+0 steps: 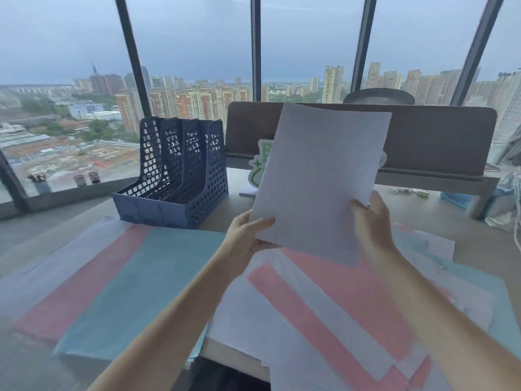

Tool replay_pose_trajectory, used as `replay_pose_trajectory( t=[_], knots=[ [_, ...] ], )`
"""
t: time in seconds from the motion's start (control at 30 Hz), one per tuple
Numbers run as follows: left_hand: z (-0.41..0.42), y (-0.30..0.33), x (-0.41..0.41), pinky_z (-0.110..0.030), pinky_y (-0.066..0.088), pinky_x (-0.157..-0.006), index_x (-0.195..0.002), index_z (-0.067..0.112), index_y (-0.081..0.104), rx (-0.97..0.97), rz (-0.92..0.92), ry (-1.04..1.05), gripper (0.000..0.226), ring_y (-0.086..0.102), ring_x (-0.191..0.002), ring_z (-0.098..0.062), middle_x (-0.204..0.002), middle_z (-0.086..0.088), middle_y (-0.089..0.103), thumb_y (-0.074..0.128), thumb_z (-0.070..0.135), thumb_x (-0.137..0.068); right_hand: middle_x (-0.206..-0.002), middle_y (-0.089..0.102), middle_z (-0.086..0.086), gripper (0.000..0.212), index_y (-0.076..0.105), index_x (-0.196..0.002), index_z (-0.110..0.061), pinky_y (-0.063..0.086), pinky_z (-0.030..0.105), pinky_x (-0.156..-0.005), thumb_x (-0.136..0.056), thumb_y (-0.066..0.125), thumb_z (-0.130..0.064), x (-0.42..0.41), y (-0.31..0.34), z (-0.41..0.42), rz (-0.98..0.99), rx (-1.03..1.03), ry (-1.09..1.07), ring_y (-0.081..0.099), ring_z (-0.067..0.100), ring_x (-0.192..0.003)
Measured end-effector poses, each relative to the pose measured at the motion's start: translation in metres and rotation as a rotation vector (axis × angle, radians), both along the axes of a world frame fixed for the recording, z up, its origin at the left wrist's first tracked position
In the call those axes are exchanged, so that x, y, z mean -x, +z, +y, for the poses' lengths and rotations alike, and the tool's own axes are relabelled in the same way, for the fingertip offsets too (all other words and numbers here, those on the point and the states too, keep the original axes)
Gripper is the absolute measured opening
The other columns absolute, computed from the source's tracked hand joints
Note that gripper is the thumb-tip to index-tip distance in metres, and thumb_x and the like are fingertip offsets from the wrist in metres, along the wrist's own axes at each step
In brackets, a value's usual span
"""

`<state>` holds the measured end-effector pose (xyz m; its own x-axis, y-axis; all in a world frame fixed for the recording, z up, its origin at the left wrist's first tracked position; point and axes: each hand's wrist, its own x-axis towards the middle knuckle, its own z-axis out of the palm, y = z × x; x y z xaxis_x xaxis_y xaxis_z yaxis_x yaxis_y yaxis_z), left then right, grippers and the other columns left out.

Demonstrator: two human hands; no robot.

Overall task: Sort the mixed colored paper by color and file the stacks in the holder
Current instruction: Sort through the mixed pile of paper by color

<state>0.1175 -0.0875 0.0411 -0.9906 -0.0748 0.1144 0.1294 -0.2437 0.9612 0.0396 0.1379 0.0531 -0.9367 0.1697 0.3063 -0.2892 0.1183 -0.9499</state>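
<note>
A: Hands first — what do they have?

B: Both grip one stack of plain white paper sheets [318, 176], raised upright and tilted a little to the right, clear of the worktop [476, 249]. Left hand [248, 235] pinches the lower left corner, thumb on the near face, fingers curled behind. Right hand [369, 218] clamps the lower right edge, fingers wrapped round it.

A: And the holder?

B: Dark blue perforated plastic file holder [180, 173], several upright slots, standing at the far left of the worktop, well apart from the raised stack. The slots look empty as far as the lattice shows.

A: What lies below?

B: Loose sheets spread flat and overlapping — a light blue sheet [135, 292] on the left over a pink sheet [84, 280], and mixed white and pink sheets [324, 306] on the right, under the forearms.

A: Obstructions?

B: A brown padded divider panel [439, 136] runs along the far edge behind the stack; a green-and-white cut-out sign [260, 162] stands just behind the stack, partly hidden. Between the stack and the holder there is open air. Some sheets overhang the near worktop edge.
</note>
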Motion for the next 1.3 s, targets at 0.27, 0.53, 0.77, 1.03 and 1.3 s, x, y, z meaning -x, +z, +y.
replay_pose_trajectory(
  t=[0.27, 0.53, 0.77, 1.03, 1.3],
  knots=[
    [-0.099, -0.007, -0.068, -0.040, 0.062, -0.076, -0.112, 0.008, 0.064, -0.188, 0.000, 0.349, 0.017, 0.073, -0.082, -0.024, -0.101, -0.011, 0.075, 0.054, 0.004, -0.097, -0.122, 0.065, 0.006, 0.036, 0.058, -0.119, -0.018, 0.046, 0.034, -0.097, -0.090, 0.050, 0.002, -0.047, 0.006, -0.173, -0.052, 0.118, 0.239, 0.059, 0.021, -0.108],
    [-0.225, -0.027, -0.169, -0.036, 0.062, -0.064, -0.113, 0.003, 0.060, -0.187, -0.119, 0.903, 0.019, 0.067, -0.089, -0.026, -0.105, -0.010, 0.068, 0.051, -0.002, -0.097, -0.095, 0.067, 0.012, 0.025, 0.059, -0.101, -0.010, 0.060, 0.034, -0.069, -0.106, 0.045, -0.030, -0.117, -0.010, -0.296, -0.250, -0.187, 0.837, 0.067, 0.021, -0.079],
    [-0.327, -0.053, -0.279, -0.035, 0.060, -0.066, -0.130, 0.006, 0.053, -0.182, -0.218, 1.155, 0.033, 0.063, -0.098, -0.027, -0.119, -0.012, 0.062, 0.050, -0.001, -0.098, -0.125, 0.064, 0.008, 0.056, 0.062, -0.128, -0.012, 0.048, 0.035, -0.095, -0.094, 0.056, -0.056, -0.177, -0.040, -0.366, 0.201, -1.059, 0.933, 0.059, 0.025, -0.115],
    [-0.364, -0.081, -0.354, -0.044, 0.050, -0.083, -0.127, 0.009, 0.052, -0.252, -0.313, 1.275, 0.032, 0.059, -0.106, -0.030, -0.125, -0.010, 0.059, 0.050, -0.003, -0.098, -0.123, 0.046, 0.014, 0.073, 0.046, -0.128, -0.008, 0.035, 0.043, -0.089, -0.079, 0.069, -0.056, -0.231, -0.074, -0.399, 0.581, -1.698, 0.724, 0.044, 0.031, -0.114],
    [-0.365, -0.089, -0.355, -0.046, 0.049, -0.083, -0.116, 0.006, 0.053, -0.283, -0.355, 1.257, 0.023, 0.059, -0.103, -0.031, -0.115, -0.013, 0.060, 0.051, -0.006, -0.096, -0.112, 0.062, 0.012, 0.025, 0.065, -0.108, -0.009, 0.043, 0.031, -0.080, -0.087, 0.052, -0.007, -0.219, -0.062, -0.395, 0.583, -1.451, 0.738, 0.060, 0.032, -0.107]
  ],
)
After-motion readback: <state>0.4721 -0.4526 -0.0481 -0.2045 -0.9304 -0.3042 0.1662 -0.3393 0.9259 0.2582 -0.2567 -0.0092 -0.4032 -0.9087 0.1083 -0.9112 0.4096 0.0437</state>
